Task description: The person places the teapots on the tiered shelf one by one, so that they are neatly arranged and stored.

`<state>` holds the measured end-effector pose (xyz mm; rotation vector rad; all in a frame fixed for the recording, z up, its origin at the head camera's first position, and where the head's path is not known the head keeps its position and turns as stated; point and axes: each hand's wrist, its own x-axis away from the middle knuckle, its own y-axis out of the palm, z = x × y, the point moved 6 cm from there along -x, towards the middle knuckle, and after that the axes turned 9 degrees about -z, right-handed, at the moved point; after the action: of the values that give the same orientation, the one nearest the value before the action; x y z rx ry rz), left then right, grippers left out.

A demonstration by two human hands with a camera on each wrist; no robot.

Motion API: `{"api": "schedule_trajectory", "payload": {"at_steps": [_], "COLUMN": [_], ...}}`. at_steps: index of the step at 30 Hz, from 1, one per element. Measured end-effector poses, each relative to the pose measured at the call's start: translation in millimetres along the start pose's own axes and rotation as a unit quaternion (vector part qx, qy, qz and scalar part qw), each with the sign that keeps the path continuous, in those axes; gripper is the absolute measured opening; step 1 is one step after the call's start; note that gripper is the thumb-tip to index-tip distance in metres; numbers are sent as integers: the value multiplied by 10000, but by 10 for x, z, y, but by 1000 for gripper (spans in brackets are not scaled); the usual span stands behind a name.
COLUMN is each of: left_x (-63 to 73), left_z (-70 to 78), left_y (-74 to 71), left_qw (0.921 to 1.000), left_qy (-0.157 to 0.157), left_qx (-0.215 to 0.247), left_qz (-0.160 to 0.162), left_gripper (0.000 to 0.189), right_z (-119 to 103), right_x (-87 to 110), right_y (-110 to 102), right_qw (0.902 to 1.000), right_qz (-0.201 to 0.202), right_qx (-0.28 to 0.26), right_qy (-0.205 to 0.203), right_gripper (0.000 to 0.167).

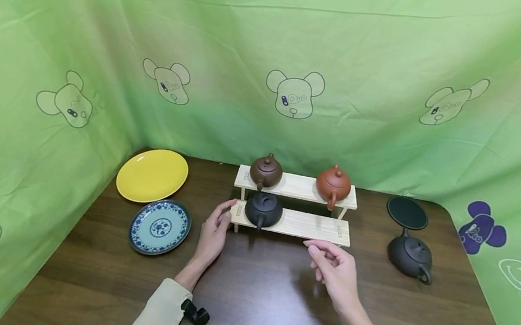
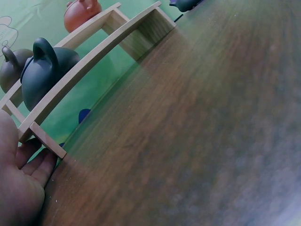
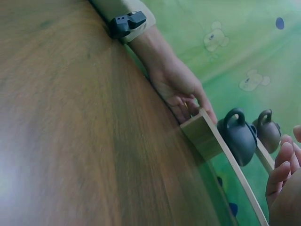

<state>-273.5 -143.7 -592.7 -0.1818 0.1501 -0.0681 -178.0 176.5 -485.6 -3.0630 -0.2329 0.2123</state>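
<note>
A two-tier wooden stand [image 1: 299, 224] carries three teapots. My left hand [image 1: 215, 232] holds the left end of its lower shelf; in the left wrist view the fingers [image 2: 40, 165] lie around the end leg. Beside that hand, a black teapot [image 1: 263, 210] sits on the lower shelf, handle toward me. On the upper shelf are a dark brown teapot [image 1: 266, 171] at left and a reddish-brown teapot [image 1: 334, 184] at right. My right hand [image 1: 336, 271] hovers in front of the lower shelf's right part, fingers loosely bent, holding nothing.
At the left lie a yellow plate [image 1: 152, 175] and a blue patterned plate [image 1: 160, 227]. To the right, another black teapot [image 1: 410, 255] stands on the wooden table [image 1: 257, 310], near a dark round plate [image 1: 407, 213]. Green printed cloth [image 1: 241, 23] encloses the back and sides.
</note>
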Motion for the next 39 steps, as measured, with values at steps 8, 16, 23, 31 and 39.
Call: {"api": "schedule_trajectory", "payload": {"at_steps": [8,16,23,31,39], "left_x": [-4,14,128,66,26], "left_z": [-15,34,393,224,82], "left_y": [-5,4,36,51,17], "left_qw": [9998,9993,9989,9991,9999], "left_qy": [-150,-338,419,414,148], "left_qx": [97,136,-166,-44,-64], "left_qz": [-72,-90,153,49,55], "left_gripper": [34,37,36,38,36], "right_z": [-22,9,29,66,123], "right_x": [155,330,434,571,696], "right_y": [-229,-472,-682,-960,-1279], "right_qw": [9996,9981,9965,9939,9876], "right_qz": [287,590,798,1083,1556], "right_qx": [21,91,148,137,-57], "right_qy": [40,139,177,178,211], "right_gripper": [18,16,14,14,15]}}
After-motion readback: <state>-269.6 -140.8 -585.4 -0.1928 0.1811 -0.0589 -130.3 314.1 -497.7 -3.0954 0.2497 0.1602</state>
